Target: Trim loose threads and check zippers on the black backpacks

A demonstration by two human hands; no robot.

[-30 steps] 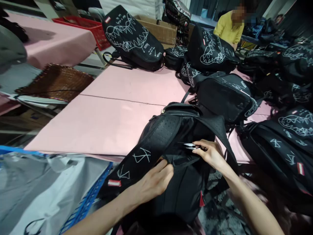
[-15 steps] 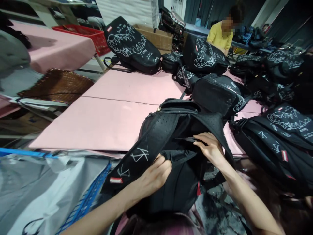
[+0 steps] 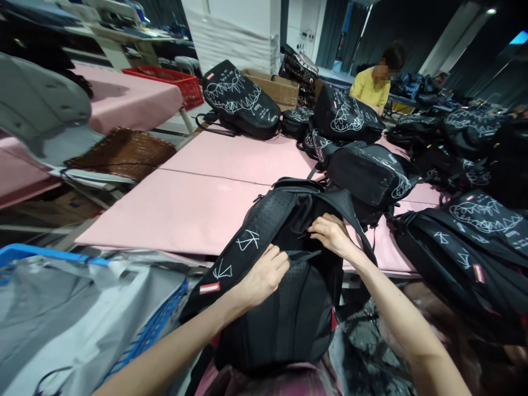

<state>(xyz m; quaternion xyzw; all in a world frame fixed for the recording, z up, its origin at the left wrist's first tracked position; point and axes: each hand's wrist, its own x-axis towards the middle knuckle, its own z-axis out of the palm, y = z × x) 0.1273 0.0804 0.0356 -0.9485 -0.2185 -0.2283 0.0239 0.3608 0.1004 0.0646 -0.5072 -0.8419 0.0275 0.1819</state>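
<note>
A black backpack [image 3: 289, 308] with white scribble print lies against the near edge of the pink table [image 3: 198, 209], back panel up. My left hand [image 3: 264, 275] is closed on the fabric at the top edge of its padded back panel. My right hand [image 3: 332, 234] is curled shut just above, fingers pressed into the fold under the shoulder strap. The small thread snips it held a moment ago are hidden under the fingers.
Several more black printed backpacks [image 3: 367, 170] crowd the table's right and far side. A blue crate [image 3: 157, 324] lined with grey plastic sits at my left. A woven basket [image 3: 124, 151], a red basket [image 3: 173, 82] and a person in yellow [image 3: 371, 88] are beyond.
My head has lifted, so the view shows more of the room. My right hand moved left and into the backpack's fold, covering the snips. My left hand kept its grip.
</note>
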